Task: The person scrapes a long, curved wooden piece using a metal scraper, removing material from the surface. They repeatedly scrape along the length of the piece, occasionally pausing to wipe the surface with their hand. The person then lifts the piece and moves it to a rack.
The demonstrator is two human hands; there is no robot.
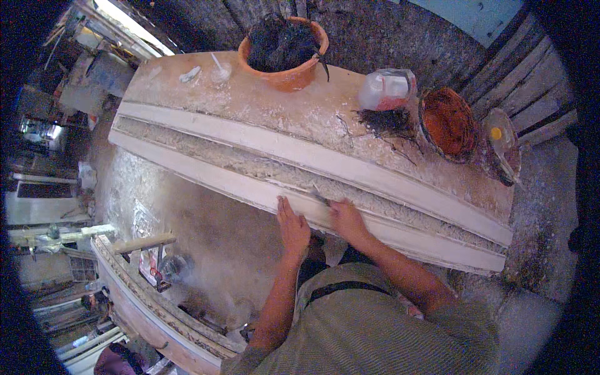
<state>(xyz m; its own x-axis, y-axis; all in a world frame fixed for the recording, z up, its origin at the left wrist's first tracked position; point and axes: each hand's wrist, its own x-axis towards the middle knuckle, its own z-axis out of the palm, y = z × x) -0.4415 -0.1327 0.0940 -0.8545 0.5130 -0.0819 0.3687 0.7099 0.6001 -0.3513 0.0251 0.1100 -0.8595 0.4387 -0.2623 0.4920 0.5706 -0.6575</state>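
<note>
Two long, whitish plaster-like strips run side by side across the table, with a rough grey channel [269, 167] between them. My left hand [292, 226] rests with its fingers stretched out on the outer edge of the near strip [200, 173]. Just right of it, my right hand [347, 220] is closed round a small tool with a thin dark blade [320, 197]. Its blade tip is at the channel-side edge of the near strip; the handle is hidden in my fingers. Beyond the channel lies the far strip [262, 139].
An orange basin [290, 80] heaped with dark fibrous material stands at the table's far edge. A clear plastic jug [384, 90], a reddish-orange bowl [447, 125] and a clear container with a yellow cap [503, 140] stand farther right. A long curved piece [147, 312] lies lower left.
</note>
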